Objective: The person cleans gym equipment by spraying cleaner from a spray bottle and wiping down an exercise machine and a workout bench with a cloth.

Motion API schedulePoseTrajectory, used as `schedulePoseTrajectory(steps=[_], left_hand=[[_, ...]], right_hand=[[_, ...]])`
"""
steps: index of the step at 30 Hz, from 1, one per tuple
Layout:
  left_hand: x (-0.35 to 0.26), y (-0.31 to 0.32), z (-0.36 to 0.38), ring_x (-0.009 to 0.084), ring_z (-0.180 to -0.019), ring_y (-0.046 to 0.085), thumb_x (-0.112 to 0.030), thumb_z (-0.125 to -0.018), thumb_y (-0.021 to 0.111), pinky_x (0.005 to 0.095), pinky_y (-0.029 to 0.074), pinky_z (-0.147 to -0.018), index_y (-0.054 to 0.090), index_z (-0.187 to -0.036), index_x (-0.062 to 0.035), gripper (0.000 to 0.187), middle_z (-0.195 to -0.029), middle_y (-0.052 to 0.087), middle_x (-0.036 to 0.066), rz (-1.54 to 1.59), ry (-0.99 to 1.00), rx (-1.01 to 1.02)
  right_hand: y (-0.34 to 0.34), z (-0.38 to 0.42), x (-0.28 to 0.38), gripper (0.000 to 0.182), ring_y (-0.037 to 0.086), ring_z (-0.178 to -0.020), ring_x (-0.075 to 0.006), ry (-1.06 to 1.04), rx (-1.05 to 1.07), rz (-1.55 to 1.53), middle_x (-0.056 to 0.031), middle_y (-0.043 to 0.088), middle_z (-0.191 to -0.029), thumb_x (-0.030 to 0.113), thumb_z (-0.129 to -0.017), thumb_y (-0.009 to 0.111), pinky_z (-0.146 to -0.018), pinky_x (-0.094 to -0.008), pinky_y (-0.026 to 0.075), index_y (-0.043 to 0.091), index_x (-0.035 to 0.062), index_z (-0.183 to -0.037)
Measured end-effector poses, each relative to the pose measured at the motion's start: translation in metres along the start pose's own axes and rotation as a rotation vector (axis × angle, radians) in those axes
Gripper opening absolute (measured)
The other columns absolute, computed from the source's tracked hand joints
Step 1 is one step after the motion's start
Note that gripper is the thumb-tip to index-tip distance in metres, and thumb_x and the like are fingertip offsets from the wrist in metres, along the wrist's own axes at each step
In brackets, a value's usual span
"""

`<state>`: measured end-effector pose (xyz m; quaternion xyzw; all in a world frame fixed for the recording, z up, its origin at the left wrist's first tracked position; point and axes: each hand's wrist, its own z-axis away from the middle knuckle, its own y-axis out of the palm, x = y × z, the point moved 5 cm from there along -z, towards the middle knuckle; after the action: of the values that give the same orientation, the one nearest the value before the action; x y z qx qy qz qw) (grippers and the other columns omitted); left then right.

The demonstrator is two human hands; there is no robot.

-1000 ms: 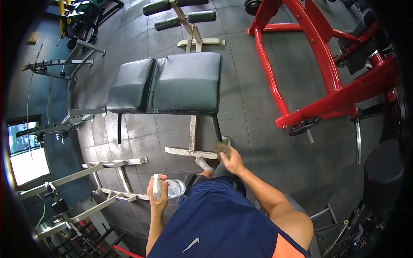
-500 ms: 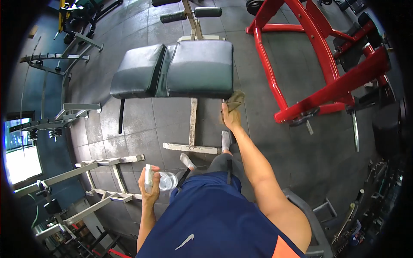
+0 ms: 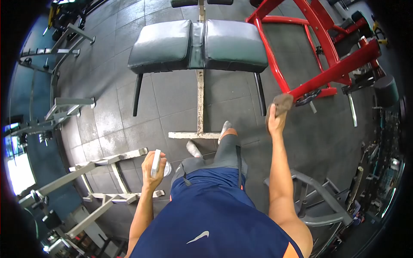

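My right hand (image 3: pixel 275 122) is raised in front of me and grips a brownish cloth (image 3: pixel 280 104), held in the air beside the near right leg of the padded bench (image 3: pixel 200 43). My left hand (image 3: pixel 152 165) stays low by my left hip, closed around a clear spray bottle (image 3: pixel 157 164) with a white top. The bench has two dark green pads on a worn white frame (image 3: pixel 200 107). My feet in grey socks stand by the frame's floor bar.
A red weight machine (image 3: pixel 318 56) stands right of the bench, close to the cloth. White metal racks (image 3: pixel 103 172) lie at the left, a grey frame (image 3: pixel 318 198) at the lower right. The floor is dark rubber tile (image 3: pixel 172 99).
My right hand with the cloth swung from the bench's near right corner out to the right, toward the red machine. The view shifted so the bench sits higher and more central.
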<state>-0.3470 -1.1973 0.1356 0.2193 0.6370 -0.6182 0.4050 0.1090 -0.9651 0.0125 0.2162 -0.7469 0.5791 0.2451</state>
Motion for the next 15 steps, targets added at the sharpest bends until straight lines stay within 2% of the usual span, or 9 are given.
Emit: schedulePoseTrajectory(steps=[1,4,7,8,13,15], left_hand=[[0.006,0.000,-0.004,0.0333,-0.083,0.066,-0.012,-0.089,0.067,0.0398,0.052,-0.075,0.067,-0.095,0.0010,0.014,-0.092,0.066,0.017,-0.017,-0.005,0.021],[0.012,0.009,-0.020,0.0337,-0.082,0.066,-0.011,-0.089,0.067,0.0399,0.052,-0.075,0.067,-0.094,0.0014,0.014,-0.090,0.066,0.017,-0.014,-0.003,0.096],[0.013,0.030,-0.050,0.0334,-0.080,0.066,-0.010,-0.089,0.067,0.0397,0.052,-0.072,0.067,-0.092,0.0006,0.011,-0.087,0.065,0.016,-0.014,-0.012,0.166],[0.013,0.038,-0.061,0.0333,-0.079,0.066,-0.011,-0.088,0.067,0.0397,0.052,-0.072,0.067,-0.091,0.0003,0.011,-0.087,0.065,0.016,-0.008,-0.014,0.187],[0.018,0.079,-0.132,0.0333,-0.077,0.065,-0.010,-0.086,0.068,0.0404,0.051,-0.070,0.067,-0.091,0.0000,0.011,-0.085,0.064,0.016,-0.043,0.035,0.271],[0.026,0.088,-0.170,0.0335,-0.077,0.065,-0.007,-0.085,0.065,0.0406,0.051,-0.069,0.068,-0.091,0.0002,0.009,-0.087,0.064,0.017,-0.009,0.082,0.231]], right_hand=[[0.000,-0.013,0.011,0.063,0.055,-0.120,-0.0430,-0.067,0.011,0.160,-0.0255,0.061,-0.120,0.047,-0.094,0.062,-0.102,-0.0493,0.044,0.053,0.0000,-0.135],[0.041,-0.037,0.029,0.059,0.060,-0.110,-0.0445,-0.120,-0.041,0.516,-0.0240,0.064,-0.113,0.046,-0.091,0.066,-0.095,-0.0502,0.048,0.054,0.0021,-0.129],[0.098,-0.052,-0.007,0.056,0.065,-0.098,-0.0441,0.223,0.178,0.357,-0.0223,0.066,-0.108,0.046,-0.087,0.071,-0.084,-0.0513,0.052,0.054,0.0056,-0.121],[0.104,-0.052,-0.010,0.055,0.067,-0.090,-0.0419,0.224,0.086,0.398,-0.0189,0.067,-0.103,0.045,-0.082,0.076,-0.075,-0.0517,0.053,0.054,0.0063,-0.115],[0.105,-0.046,-0.014,0.051,0.067,-0.085,-0.0406,0.208,0.090,0.427,-0.0151,0.067,-0.096,0.036,-0.079,0.079,-0.069,-0.0512,0.052,0.053,0.0068,-0.112],[0.104,-0.050,-0.008,0.051,0.067,-0.085,-0.0401,0.230,0.086,0.427,-0.0149,0.066,-0.096,0.034,-0.079,0.080,-0.069,-0.0512,0.052,0.054,0.0070,-0.113]])
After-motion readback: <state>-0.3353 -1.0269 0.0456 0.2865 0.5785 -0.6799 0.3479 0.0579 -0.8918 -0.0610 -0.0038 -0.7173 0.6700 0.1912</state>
